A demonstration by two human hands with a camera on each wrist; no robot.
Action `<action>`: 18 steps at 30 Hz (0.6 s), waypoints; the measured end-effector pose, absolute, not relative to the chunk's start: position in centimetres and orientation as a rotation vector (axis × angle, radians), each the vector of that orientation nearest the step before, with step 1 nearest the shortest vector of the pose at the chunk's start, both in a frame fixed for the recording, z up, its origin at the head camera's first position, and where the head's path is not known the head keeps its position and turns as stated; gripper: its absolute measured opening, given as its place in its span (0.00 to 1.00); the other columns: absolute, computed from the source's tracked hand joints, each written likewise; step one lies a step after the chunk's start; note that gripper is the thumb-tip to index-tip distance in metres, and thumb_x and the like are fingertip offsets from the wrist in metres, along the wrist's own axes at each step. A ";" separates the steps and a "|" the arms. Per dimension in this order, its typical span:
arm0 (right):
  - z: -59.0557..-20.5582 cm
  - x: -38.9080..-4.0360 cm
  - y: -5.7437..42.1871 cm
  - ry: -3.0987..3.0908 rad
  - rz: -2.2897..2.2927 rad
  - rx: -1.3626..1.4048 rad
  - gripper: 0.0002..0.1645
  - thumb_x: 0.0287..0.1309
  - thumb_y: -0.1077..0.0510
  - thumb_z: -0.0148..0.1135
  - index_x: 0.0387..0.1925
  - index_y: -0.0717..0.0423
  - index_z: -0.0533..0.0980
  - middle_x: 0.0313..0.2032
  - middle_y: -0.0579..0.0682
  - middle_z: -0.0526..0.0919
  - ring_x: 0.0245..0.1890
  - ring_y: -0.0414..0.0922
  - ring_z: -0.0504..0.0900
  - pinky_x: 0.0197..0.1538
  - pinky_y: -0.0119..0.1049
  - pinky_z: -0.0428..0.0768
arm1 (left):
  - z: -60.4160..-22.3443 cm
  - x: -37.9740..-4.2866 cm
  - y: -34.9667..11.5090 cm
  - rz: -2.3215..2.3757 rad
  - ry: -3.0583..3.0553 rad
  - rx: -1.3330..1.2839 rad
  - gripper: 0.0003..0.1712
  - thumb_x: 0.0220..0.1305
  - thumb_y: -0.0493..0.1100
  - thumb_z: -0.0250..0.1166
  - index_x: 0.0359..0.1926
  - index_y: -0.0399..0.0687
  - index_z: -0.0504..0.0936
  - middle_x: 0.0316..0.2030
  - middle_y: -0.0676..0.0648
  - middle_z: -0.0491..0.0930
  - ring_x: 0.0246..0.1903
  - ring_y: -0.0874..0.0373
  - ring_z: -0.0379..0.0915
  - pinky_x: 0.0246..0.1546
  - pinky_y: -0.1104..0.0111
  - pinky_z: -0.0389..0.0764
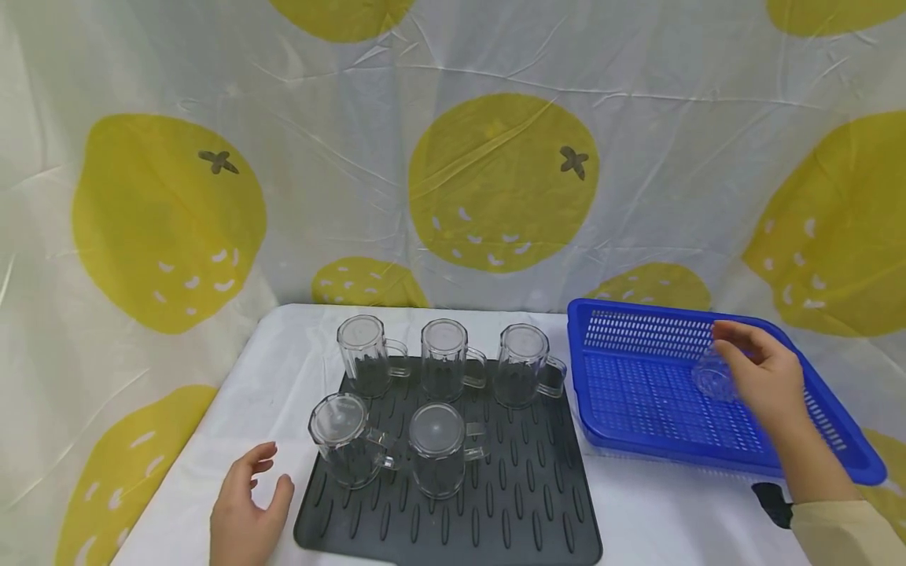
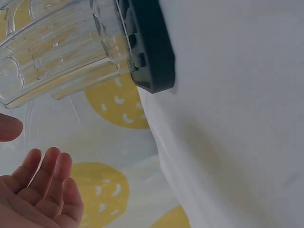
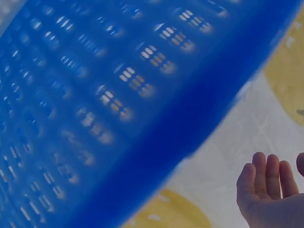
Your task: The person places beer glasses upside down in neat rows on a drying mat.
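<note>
On the dark grey ridged drying mat (image 1: 495, 503) stand several clear glass mugs with their handles to the right. Three form the back row, including the middle mug (image 1: 443, 362); a left front mug (image 1: 347, 448) and a right front mug (image 1: 437, 456) make the nearer row. My left hand (image 1: 248, 511) is held beside the mat's left edge, fingers loosely bent and nothing in them. Over the blue basket (image 1: 623, 440), my right hand (image 1: 767, 381) is beside another clear glass (image 1: 713, 377), thumb and fingers apart. The hand partly hides this glass.
A white cloth (image 1: 276, 385) covers the table. Behind it hangs a pale curtain (image 1: 340, 157) printed with yellow fruit. The basket's raised, slotted wall (image 3: 142, 133) runs round the right side of the table. A small black object (image 1: 773, 503) lies near the right sleeve.
</note>
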State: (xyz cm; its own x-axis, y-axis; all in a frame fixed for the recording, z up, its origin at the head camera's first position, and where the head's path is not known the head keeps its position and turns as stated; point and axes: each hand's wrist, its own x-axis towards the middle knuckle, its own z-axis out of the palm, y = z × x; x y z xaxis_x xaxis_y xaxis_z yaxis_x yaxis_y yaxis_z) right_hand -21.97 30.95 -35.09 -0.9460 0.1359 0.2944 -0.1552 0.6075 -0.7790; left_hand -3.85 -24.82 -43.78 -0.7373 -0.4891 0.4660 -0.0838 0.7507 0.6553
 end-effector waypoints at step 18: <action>-36.0 -22.2 33.9 -2.411 1.323 -0.137 0.21 0.66 0.54 0.50 0.59 0.50 0.71 0.38 0.24 0.70 0.41 0.23 0.65 0.39 0.11 0.61 | -45.4 -4.3 -25.6 -0.893 -3.086 0.223 0.56 0.41 0.59 0.72 0.67 0.44 0.55 0.59 0.34 0.66 0.50 0.39 0.70 0.46 0.48 0.72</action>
